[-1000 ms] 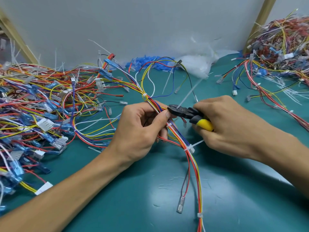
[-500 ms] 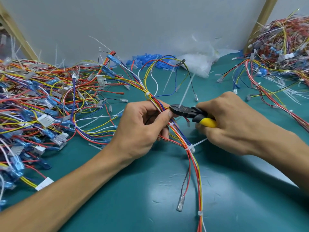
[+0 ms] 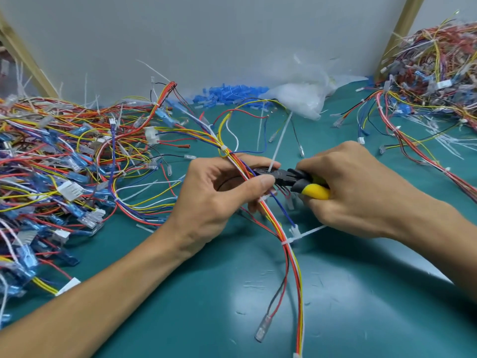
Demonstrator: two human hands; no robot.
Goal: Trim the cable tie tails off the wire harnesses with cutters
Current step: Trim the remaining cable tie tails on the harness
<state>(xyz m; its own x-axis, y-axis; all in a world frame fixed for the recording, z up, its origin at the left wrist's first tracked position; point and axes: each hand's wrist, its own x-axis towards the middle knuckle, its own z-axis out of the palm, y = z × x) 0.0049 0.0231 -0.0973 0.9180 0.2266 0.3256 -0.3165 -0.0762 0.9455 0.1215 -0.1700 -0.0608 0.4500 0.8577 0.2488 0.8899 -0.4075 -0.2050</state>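
My left hand grips a multicoloured wire harness that runs from the upper left down to the bottom edge. My right hand holds yellow-handled cutters; their black jaws sit at the base of a long white cable tie tail that sticks up from the bundle beside my left thumb. A second white tie tail juts right from the harness lower down, below my right hand. Another tie wraps the bundle above my left hand.
A big heap of harnesses with blue and white connectors covers the left of the teal mat. Another heap lies at the far right. A clear plastic bag and blue terminals lie against the back wall.
Both hands and the harness have shifted slightly up and left. The cutter jaws have moved in closer to my left thumb, onto the base of the upright tie tail.
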